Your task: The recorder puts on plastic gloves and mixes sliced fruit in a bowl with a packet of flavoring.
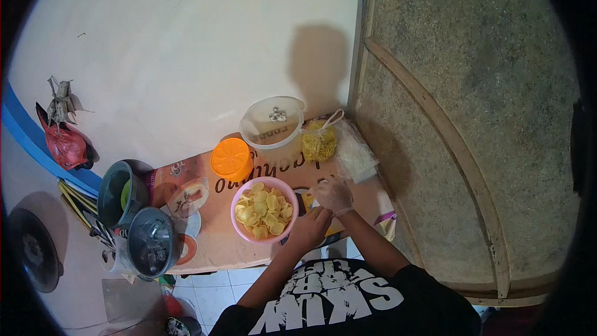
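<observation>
My left hand (310, 228) is bare and meets my right hand (333, 196), which wears a clear plastic glove, just right of a pink bowl (234, 231) full of round yellow crackers (263, 210). What lies between the fingers is too small to make out. Beyond the hands, a tied clear bag of thin yellow strips (319, 143) stands beside a pile of clear plastic bags (355, 151). A clear round tub (273, 149) stands behind the bowl, with an orange-lidded container (232, 158) to its left.
A printed sheet (212, 242) covers the table. Left of it are a grey-green bucket (105, 196) and a grey basin (135, 261) holding glass or clear plastic items. A red bag (66, 147) hangs on the left wall. A wooden board wall (466, 79) rises at the right.
</observation>
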Tool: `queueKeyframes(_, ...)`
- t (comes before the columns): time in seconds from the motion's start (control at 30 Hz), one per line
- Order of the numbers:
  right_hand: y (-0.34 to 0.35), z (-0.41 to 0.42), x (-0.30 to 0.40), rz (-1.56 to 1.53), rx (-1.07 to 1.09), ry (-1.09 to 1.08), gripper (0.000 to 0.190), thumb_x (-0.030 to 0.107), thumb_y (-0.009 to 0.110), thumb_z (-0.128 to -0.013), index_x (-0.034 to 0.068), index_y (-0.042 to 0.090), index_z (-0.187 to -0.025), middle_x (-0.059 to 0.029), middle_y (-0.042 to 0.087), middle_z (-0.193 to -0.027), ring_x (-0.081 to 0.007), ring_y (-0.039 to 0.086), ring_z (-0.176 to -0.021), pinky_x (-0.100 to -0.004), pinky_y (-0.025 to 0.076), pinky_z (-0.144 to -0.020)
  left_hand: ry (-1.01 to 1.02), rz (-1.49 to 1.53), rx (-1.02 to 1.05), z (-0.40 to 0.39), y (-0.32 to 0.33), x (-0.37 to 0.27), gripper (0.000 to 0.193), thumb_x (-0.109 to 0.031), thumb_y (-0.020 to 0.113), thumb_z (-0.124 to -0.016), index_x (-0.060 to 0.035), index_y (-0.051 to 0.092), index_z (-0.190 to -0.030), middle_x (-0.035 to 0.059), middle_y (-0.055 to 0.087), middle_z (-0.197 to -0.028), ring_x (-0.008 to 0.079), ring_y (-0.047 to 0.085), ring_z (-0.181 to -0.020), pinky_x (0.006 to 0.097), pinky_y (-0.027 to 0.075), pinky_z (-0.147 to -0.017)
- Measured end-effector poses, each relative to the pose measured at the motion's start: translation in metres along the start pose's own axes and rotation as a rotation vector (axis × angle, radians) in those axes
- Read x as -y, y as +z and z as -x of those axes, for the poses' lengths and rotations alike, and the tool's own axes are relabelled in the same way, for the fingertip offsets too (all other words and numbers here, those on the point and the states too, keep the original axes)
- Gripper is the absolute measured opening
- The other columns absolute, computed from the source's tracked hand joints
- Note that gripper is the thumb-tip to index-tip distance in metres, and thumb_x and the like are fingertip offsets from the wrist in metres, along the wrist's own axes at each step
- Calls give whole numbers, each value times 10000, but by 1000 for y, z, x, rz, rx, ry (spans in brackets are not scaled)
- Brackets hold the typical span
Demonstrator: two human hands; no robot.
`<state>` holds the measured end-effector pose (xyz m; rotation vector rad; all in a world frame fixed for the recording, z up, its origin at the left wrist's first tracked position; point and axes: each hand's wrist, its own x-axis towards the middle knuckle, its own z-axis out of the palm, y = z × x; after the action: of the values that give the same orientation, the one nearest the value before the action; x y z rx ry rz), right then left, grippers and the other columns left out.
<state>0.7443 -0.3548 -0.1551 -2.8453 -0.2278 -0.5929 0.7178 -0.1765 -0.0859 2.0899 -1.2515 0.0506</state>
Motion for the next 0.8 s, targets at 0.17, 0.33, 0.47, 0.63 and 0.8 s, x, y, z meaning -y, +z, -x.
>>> queueKeyframes(0.17, 42, 28, -28, -175, 81, 297, 219, 233, 570, -941, 86, 730, -963, -143, 712, -949, -363, 694, -925, -482, 549, -815, -100, 211, -100, -2, 1, -9, 172, -181, 611, -1008, -13, 608, -971, 168, 631, -819, 374, 646, -741, 460, 508, -647)
queueKeyframes(0.33, 33, 43, -25, -541, 112, 764, 328, 340, 661, -910, 17, 721, -899, -190, 715, -894, -360, 702, -812, -442, 548, -742, -376, 318, -66, 8, 20, 21, 225, -216, 620, -1012, -7, 618, -929, 202, 654, -810, 370, 651, -709, 449, 489, -638)
queueKeyframes(0.47, 21, 64, -25, -487, 305, 762, 347, 383, 686, -895, 42, 738, -865, -205, 726, -888, -382, 715, -831, -437, 564, -757, -496, 313, 28, 32, 60, 52, 218, -230, 634, -997, -13, 656, -1009, 217, 693, -874, 366, 677, -745, 441, 524, -694)
queueKeyframes(0.63, 32, 90, -19, -590, 342, 552, 343, 412, 669, -906, 84, 757, -954, -209, 727, -930, -379, 722, -855, -446, 575, -761, -552, 199, 102, 53, 108, 76, 242, -188, 612, -990, -48, 659, -1181, 217, 715, -932, 365, 712, -845, 461, 560, -791)
queueKeyframes(0.8, 102, 122, -10, -511, 774, 355, 506, 392, 613, -933, 161, 581, -1382, -243, 711, -1085, -419, 709, -946, -504, 565, -828, -461, 160, 261, 39, 116, 73, 573, -55, 619, -885, -144, 545, -1446, 220, 702, -1053, 400, 688, -954, 473, 552, -838)
